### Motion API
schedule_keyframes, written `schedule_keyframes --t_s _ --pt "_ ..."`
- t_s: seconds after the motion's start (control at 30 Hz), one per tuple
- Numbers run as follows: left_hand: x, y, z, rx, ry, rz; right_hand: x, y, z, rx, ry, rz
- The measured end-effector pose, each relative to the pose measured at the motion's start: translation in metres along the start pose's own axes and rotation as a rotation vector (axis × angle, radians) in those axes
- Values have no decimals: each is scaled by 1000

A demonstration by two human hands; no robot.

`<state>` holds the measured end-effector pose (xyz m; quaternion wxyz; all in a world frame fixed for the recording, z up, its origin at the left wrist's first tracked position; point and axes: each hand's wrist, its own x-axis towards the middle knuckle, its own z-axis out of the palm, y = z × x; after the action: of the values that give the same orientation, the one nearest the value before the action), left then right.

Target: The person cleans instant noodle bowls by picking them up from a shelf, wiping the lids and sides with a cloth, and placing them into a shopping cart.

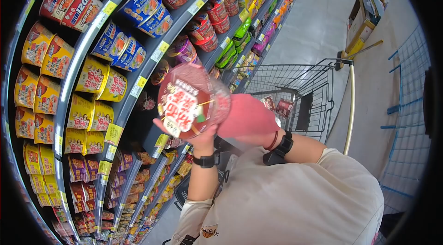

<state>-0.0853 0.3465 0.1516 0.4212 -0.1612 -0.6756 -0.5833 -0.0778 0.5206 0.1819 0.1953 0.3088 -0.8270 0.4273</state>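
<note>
Shelf [178,29]: stacked with noodle cups behind its front edge; best kept clear of elbows and sleeve, since a knock on that edge could bring down a stack.
Cart [304,112]: stands past the right arm, near the shelf's far stretch, with a few red packs [285,106] inside; its side is a wire lattice, so anything passing over the top rim should go well above it.
Tub [180,102]: red, held up in front of the shelf's front edge, off any surface, its printed lid turned to the wearer; its exact tilt is hard to judge. Steady support under the base would spare the lid a squeeze.
Right hand [256,136]: at the tub's right side, blurred pink; I cannot tell whether its fingers grip.
Left hand [200,138]: cupped on the tub's near lower edge, fingers spread; a full palm beneath would be surer.
Price tags [160,51]: along the shelf's front edge, easily snagged by a wristband [206,159].
</note>
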Motion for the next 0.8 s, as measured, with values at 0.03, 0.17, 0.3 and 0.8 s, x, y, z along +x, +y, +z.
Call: schedule_keyframes --t_s 0.03,0.17,0.3,0.8 --pt "3 0 -5 -54 62 -26 6 4 -6 76 -37 -20" --pt "23 38 -18 -559 56 -787 -10 44 13 668 39 237" --pt "-2 28 -29 -558 -272 -816 -4 48 10 157 37 -67" --pt "-17 16 -20 271 -240 197 7 -17 -18 329 41 101"
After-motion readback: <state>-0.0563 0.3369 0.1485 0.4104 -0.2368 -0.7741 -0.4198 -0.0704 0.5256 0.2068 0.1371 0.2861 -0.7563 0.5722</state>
